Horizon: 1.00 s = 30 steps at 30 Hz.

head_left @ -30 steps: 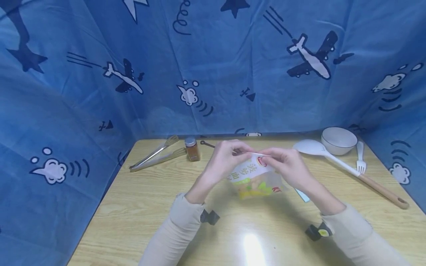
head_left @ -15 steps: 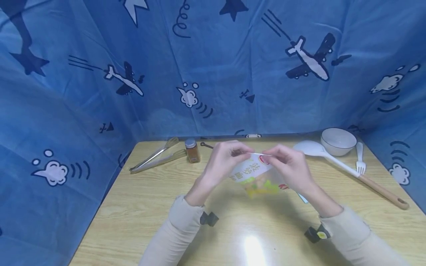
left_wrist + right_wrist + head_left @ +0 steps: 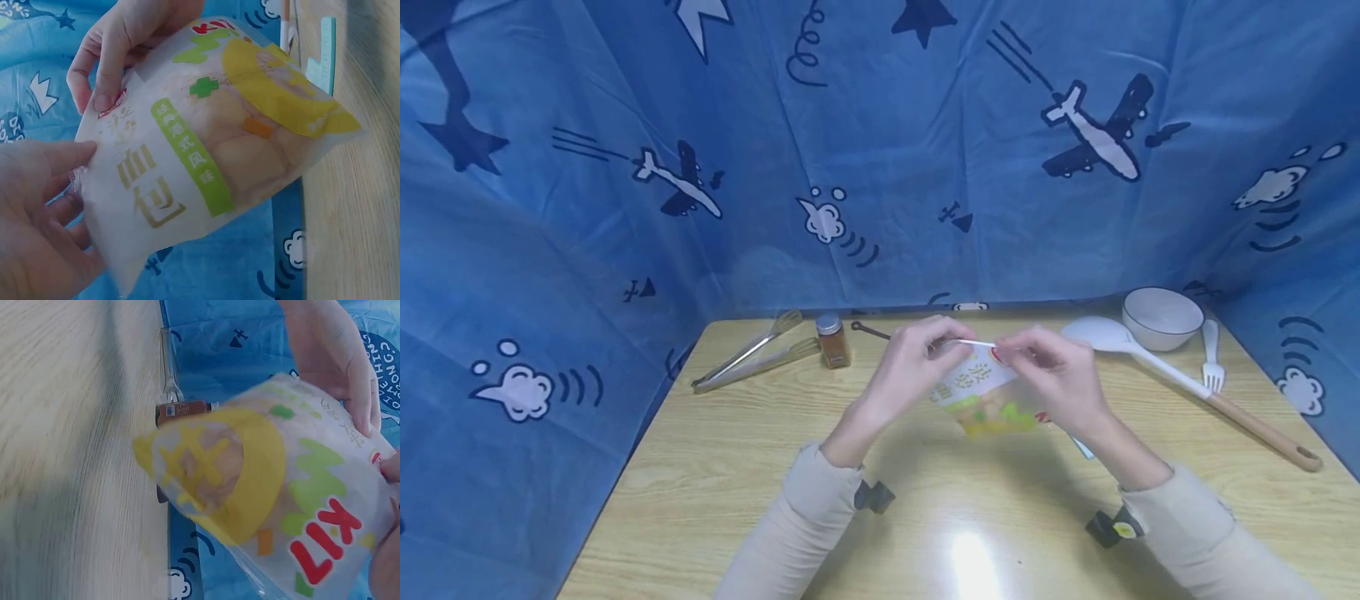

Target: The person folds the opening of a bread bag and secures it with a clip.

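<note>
A plastic bread bag [image 3: 981, 404], white with yellow and green print, hangs from both hands above the middle of the table. My left hand [image 3: 913, 362] pinches its top edge at one side. At the other side my right hand [image 3: 1060, 371] pinches the same edge, and a short stretch of it runs between the fingertips. In the left wrist view the bag [image 3: 212, 144] looks puffed out, with round bread showing through. Red lettering stands on the bag [image 3: 325, 540] in the right wrist view, where its lower corner tilts toward the table. The top edge looks closed.
At back left lie metal tongs [image 3: 752, 354] beside a spice jar [image 3: 833, 340]. A dark thin handle [image 3: 870, 330] shows behind the left hand. On the right are a large white spoon [image 3: 1180, 375], a bowl [image 3: 1163, 318] and a white fork [image 3: 1212, 358]. A pale blue object [image 3: 1082, 448] lies partly hidden under the right wrist.
Both hands keep their pinch on the bread bag's top edge. The bag's lower end has swung slightly right and risen a little, and the fingertips have drawn slightly apart.
</note>
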Available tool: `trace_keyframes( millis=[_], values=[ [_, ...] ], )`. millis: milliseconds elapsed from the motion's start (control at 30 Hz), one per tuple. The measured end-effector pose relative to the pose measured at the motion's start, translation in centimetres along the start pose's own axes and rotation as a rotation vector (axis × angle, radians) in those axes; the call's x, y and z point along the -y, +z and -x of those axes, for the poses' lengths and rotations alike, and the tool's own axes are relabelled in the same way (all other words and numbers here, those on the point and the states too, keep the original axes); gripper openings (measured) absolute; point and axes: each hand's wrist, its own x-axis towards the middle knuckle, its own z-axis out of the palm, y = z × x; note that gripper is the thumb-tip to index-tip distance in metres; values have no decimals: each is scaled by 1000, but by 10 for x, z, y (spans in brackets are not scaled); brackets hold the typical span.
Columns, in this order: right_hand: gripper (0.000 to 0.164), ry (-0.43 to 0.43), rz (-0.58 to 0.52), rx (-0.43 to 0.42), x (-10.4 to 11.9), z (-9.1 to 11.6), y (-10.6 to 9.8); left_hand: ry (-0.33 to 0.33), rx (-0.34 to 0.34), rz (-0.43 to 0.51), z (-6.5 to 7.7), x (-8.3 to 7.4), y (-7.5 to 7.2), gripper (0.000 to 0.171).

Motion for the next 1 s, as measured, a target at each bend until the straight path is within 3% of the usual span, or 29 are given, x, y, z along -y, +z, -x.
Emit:
trace_keyframes(
  millis=[267,533,833,1000],
  values=[
    [28,-183,128,-12,-3,-2,1,-5,10,27,-3,-1,0,15],
    [8,-400,251,-30,-10,-3,4,-36,68,-26,-2,-2,1,14],
    [26,-476,326,-66,-13,-5,3,-54,76,-26,-6,-6,0,20],
    [28,-512,347,-97,-13,-4,5,-95,72,25,-7,-8,0,15]
  ],
)
